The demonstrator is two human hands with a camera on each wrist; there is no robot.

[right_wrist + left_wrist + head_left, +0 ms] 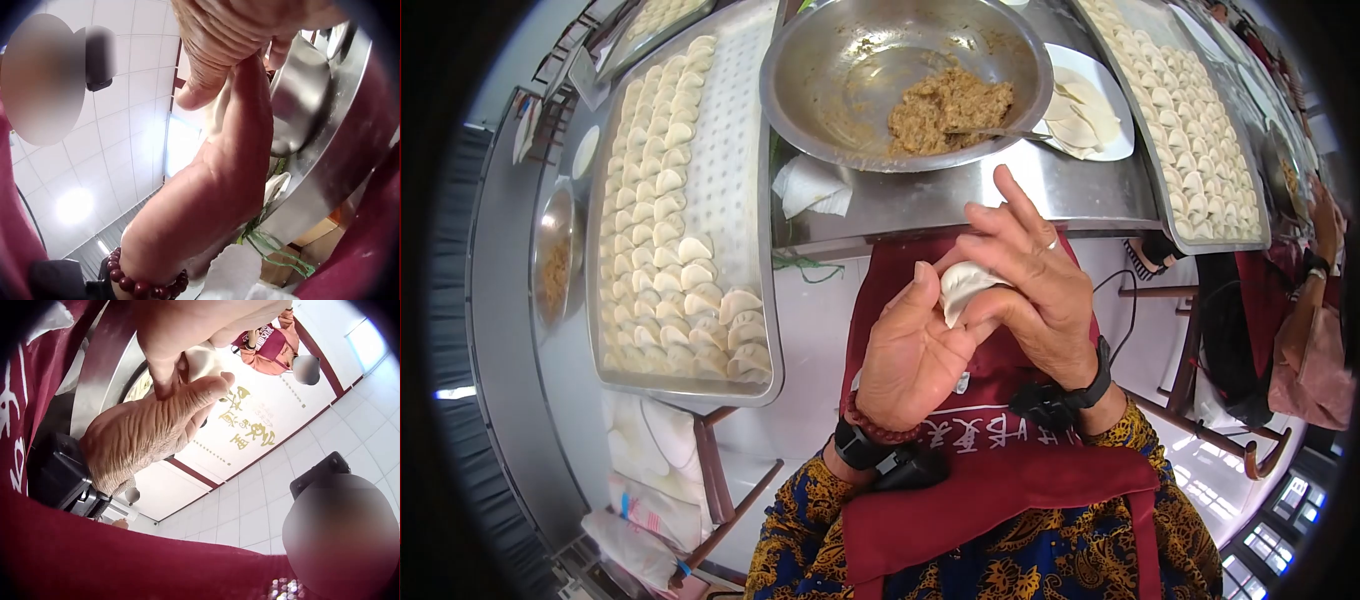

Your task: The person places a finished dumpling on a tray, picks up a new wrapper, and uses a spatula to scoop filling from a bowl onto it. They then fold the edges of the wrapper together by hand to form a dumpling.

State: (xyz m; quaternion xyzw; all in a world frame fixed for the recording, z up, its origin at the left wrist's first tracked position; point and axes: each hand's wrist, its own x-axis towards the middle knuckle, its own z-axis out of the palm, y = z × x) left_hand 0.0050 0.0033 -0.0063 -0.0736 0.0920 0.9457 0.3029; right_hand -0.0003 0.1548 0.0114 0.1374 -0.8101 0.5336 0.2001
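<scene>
Left of the hands, one rectangular, dimpled metal tray (740, 140) is lined with rows of many pleated dumplings (662, 230). Ahead, coarse brown filling (948, 112) is held in one round steel bowl (825, 80). One smooth white half-moon dumpling (966, 290) is cradled by the cupped left hand (915, 362) and pinched by the right hand's (1040, 295) thumb and forefinger, its other fingers spread. Right-ahead, thin wrappers (1080, 118) are stacked on one white plate (1118, 148).

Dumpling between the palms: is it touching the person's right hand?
Touching. The head view shows it: the right hand has its thumb laid against the edge of the dumpling.
</scene>
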